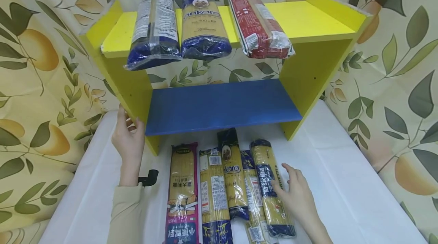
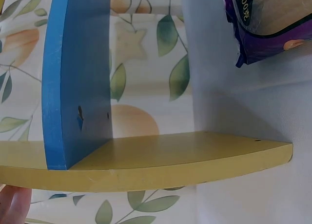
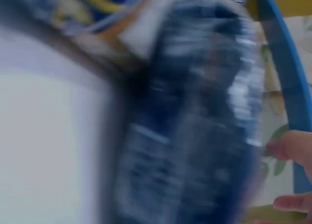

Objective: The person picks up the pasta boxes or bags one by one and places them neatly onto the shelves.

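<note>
My left hand [image 1: 128,139] is raised at the outer side of the left yellow side panel [image 1: 119,73] of a shelf, its fingers against that panel. A fingertip [image 2: 14,204] shows below the panel's edge in the left wrist view. My right hand [image 1: 297,194] is beside the rightmost spaghetti packet [image 1: 272,187], fingers spread, with the thumb over the packet's edge; contact is unclear. In the right wrist view a dark packet end [image 3: 195,112] is blurred. Left of it lie several more pasta packets, among them a pink-edged packet [image 1: 181,194] and an Ankara packet [image 1: 234,175].
On the yellow top shelf [image 1: 301,19] lie two blue-ended packets, one an Ankara packet [image 1: 203,23], and a red packet [image 1: 258,23]. Beneath is a blue shelf board [image 1: 222,107]. The unit stands on a white-covered table [image 1: 335,168], with a leaf-patterned curtain [image 1: 386,95] around it.
</note>
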Demonstrator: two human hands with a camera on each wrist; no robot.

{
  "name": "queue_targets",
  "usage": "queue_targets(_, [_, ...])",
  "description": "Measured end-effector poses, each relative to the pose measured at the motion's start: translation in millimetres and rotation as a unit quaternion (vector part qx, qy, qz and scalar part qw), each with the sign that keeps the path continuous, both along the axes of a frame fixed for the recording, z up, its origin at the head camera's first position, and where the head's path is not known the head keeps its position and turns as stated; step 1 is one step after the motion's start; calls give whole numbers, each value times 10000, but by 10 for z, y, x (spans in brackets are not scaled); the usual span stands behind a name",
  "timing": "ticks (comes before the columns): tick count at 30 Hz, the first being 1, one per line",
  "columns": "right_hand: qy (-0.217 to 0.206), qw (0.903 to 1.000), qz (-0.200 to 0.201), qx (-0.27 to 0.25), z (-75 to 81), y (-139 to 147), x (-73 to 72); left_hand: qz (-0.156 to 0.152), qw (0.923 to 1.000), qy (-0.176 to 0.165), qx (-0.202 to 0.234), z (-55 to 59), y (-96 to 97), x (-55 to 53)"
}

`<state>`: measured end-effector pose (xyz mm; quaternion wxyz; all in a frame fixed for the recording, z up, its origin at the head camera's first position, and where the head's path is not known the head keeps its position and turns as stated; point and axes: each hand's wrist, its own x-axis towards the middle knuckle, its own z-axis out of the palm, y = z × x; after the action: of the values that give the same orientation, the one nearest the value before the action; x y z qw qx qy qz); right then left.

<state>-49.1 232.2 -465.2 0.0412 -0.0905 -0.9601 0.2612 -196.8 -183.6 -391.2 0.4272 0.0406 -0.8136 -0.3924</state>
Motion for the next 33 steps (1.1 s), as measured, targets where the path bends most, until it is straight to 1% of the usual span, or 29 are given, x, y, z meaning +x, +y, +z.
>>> queue_targets(2, [-366,9992,106,126,-58,-20,-1,-6,10000,-15,-1,-2,-2,-2])
queue_targets(5, [-673,9972,147,280,-112,-58,-17,-44,10000,-10,44,-5,2,-8])
queue_targets(9, [-895,9945,201,501,-122,-120,-51,-81,9999,29,119,-7,0,-14])
queue_targets(13, [-1125,9909,313,673,-112,-165,-61,-45,10000,35,81,-5,-5,-11])
queue_targets(16, [-1209,9893,347,741,-122,-164,-66,-45,10000,27,46,-6,-5,-10])
queue_targets(20, [-1238,9899,413,554,-149,-126,-98,-31,10000,-1,15,-11,-10,-10])
queue_targets(27, [-908,9944,519,-114,-147,-64,-134,18,10000,-36,-20,-19,-20,-9])
queue_targets(31, [-795,9945,476,-494,-135,-60,-123,-7,10000,3,-61,-18,-22,-9])
queue_targets(33, [-726,9949,425,-563,-128,-57,-116,-43,10000,46,-64,-17,-24,-10])
